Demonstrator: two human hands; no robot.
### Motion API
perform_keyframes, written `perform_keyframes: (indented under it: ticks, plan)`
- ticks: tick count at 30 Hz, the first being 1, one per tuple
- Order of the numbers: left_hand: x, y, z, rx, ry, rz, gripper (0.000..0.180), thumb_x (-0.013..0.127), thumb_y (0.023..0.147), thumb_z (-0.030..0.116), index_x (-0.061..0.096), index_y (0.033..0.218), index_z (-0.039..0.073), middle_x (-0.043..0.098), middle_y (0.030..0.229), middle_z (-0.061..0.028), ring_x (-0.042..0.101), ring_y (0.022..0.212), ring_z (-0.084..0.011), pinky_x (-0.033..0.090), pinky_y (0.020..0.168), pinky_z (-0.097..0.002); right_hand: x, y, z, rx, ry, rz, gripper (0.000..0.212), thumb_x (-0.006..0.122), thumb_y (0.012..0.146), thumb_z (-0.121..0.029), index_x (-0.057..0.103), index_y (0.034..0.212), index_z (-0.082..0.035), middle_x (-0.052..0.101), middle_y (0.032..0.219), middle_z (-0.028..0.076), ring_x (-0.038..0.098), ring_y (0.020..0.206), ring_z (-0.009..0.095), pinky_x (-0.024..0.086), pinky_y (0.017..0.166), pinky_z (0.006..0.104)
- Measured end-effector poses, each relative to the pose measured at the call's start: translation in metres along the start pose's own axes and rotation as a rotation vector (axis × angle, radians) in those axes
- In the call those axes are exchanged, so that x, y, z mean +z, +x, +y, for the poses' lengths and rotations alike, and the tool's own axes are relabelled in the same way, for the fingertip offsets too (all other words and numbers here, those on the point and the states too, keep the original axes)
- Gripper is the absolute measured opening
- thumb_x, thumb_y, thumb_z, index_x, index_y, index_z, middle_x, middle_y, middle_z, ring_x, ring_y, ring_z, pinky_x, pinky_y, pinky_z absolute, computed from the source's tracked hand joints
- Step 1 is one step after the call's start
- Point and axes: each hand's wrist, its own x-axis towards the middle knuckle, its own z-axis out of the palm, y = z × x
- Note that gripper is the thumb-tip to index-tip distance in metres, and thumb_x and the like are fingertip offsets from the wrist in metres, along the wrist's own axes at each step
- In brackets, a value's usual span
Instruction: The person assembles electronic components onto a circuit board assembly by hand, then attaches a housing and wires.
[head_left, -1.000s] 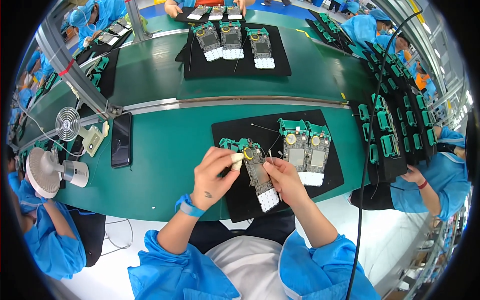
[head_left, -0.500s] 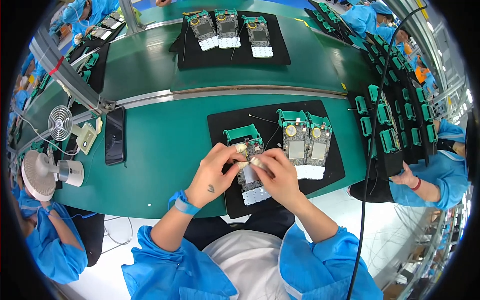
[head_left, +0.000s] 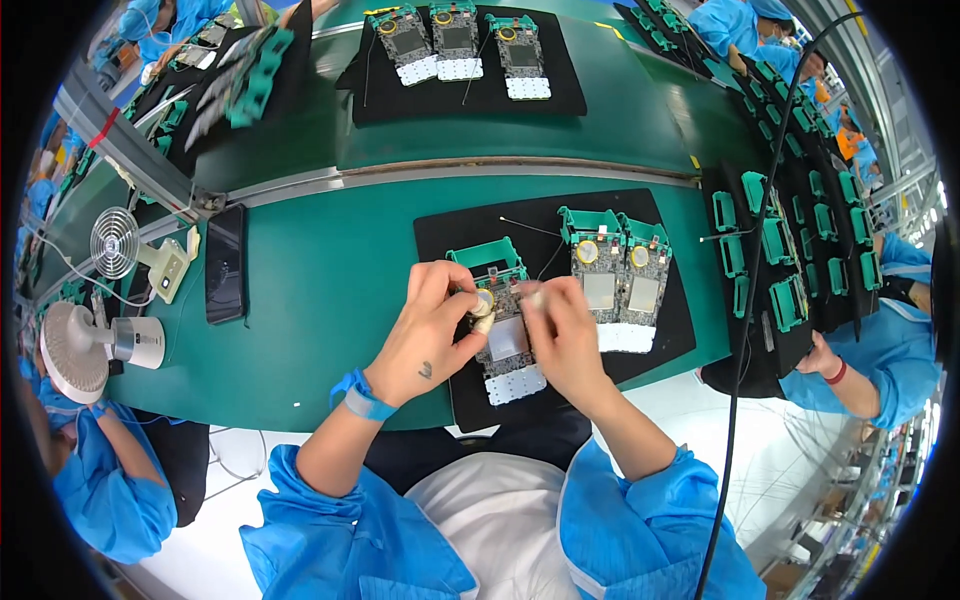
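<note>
The circuit board [head_left: 505, 335] I'm working on lies on the black mat [head_left: 470, 225], near its left edge, with its green frame [head_left: 487, 257] at the far end and its white keypad strip [head_left: 516, 384] at the near end. My left hand [head_left: 430, 335] is curled over the board's left side, thumb and fingers pinched on a small pale cylindrical part [head_left: 481, 322] just beside the brass-coloured disc [head_left: 484, 300]. My right hand [head_left: 563, 335] is closed loosely against the board's right side, fingers bent down onto it; whether it grips anything I cannot tell.

To the right, touching side by side, lie two finished-looking boards [head_left: 620, 290]. Thin wires [head_left: 528, 228] trail over the mat just beyond my fingers. Farther left on the green worktop [head_left: 320, 300] lies a dark phone [head_left: 225, 263], with two small fans [head_left: 115, 243] beyond it.

I judge the risk to be in the pinch: the part is small, and a slip could send it onto the mat or under the board. Pressing unevenly could tilt the board, and my knuckles could snag those loose wires.
</note>
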Motion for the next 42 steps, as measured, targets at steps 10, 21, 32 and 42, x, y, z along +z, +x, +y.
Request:
perform_keyframes:
  ticks: [10,21,32,42]
  plan:
    - [-0.015,0.019,0.015,-0.089,0.061,-0.197,0.024,0.073,0.062,-0.002,0.060,0.082,-0.006,0.046,0.104,-0.0123,0.046,0.102,-0.0303,0.045,0.085,-0.0356,-0.021,0.000,-0.003,0.210,-0.126,-0.004,0.027,0.051,0.095,-0.005,0.053,0.122,0.001,0.054,0.097,0.018,0.059,0.082,0.029,0.048,0.069,0.0332]
    - [-0.015,0.022,0.019,-0.105,0.079,-0.202,0.023,0.072,0.061,-0.002,0.060,0.080,-0.006,0.046,0.102,-0.0116,0.046,0.097,-0.0300,0.045,0.080,-0.0351,-0.025,-0.029,-0.012,-0.042,-0.339,-0.257,0.050,0.060,0.086,0.000,0.055,0.134,-0.014,0.049,0.068,0.007,0.052,0.051,0.019,0.043,0.046,0.0318]
    - [-0.008,0.019,0.022,-0.150,0.123,-0.158,0.025,0.071,0.060,-0.002,0.059,0.080,-0.009,0.047,0.101,-0.0152,0.046,0.097,-0.0322,0.045,0.080,-0.0369,-0.003,-0.030,-0.007,-0.158,-0.339,-0.141,0.045,0.066,0.081,-0.003,0.063,0.125,-0.013,0.047,0.056,0.002,0.047,0.040,0.016,0.038,0.037,0.0308]
    - [-0.005,0.009,0.022,-0.147,0.182,-0.115,0.036,0.073,0.064,0.002,0.059,0.096,-0.004,0.048,0.111,-0.0175,0.049,0.107,-0.0368,0.045,0.088,-0.0431,-0.009,-0.037,0.011,-0.004,-0.163,-0.024,0.030,0.063,0.089,-0.012,0.060,0.118,-0.009,0.062,0.071,0.006,0.061,0.055,0.025,0.048,0.048,0.0353]
